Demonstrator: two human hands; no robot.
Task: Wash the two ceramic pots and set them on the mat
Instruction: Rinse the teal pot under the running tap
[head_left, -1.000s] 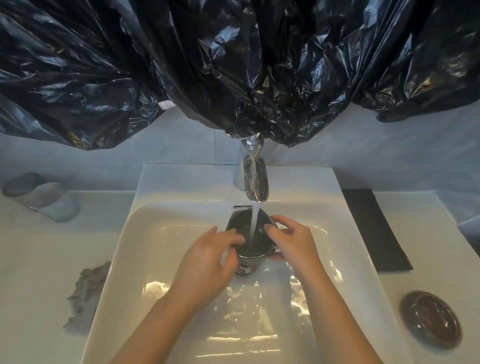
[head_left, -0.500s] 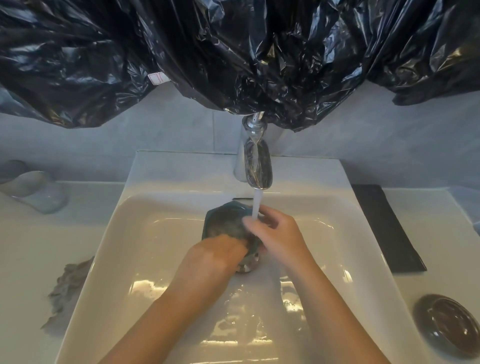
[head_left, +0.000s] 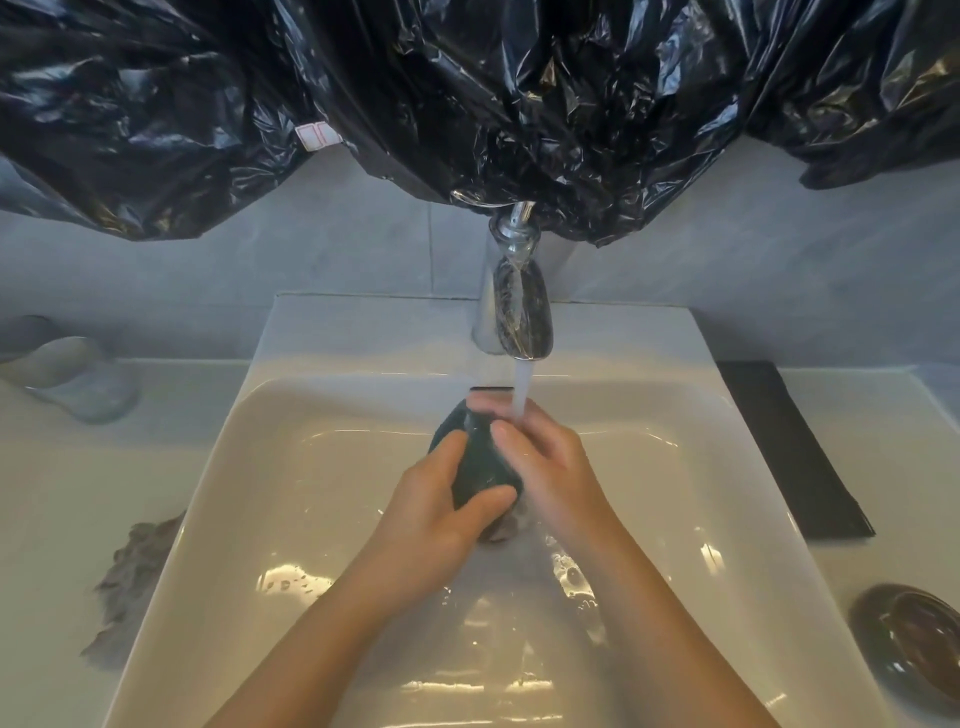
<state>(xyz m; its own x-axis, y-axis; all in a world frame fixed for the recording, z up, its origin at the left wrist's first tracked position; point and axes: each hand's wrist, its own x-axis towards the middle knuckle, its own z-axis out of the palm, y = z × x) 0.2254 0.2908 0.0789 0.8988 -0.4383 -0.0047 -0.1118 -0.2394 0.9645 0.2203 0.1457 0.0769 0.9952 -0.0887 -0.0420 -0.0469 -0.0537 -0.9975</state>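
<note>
The left hand (head_left: 441, 514) grips the dark green pot (head_left: 478, 462), with the thumb and fingers curled round its near side. The right hand (head_left: 550, 467) clasps the far side: the thumb presses on the wall and the fingers wrap over the top, where they are blurred. The pot is held tilted between both hands, above the sink (head_left: 291, 519). The water stream (head_left: 521, 389) from the tap (head_left: 519, 312) lands on the right hand's fingers. The mat (head_left: 784, 447) lies well to the right of the grip. The second pot (head_left: 909, 644) stands nearer than the mat. A grey cloth (head_left: 130, 577) lies to the left.
</note>
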